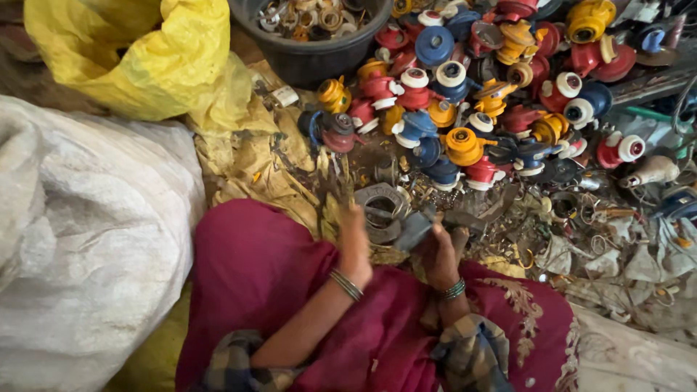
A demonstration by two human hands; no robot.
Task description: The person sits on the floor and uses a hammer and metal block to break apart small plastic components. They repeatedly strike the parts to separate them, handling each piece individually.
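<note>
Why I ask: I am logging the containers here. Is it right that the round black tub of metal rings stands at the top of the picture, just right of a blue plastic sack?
Not quite. The head view shows the round black tub of metal rings at the top, but the crumpled plastic sack on its left is yellow, not blue.

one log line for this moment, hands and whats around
left hand: open, by metal ring | right hand: grips dark grey tool | ahead: pile of coloured plastic parts, black tub | left: white sack
</note>
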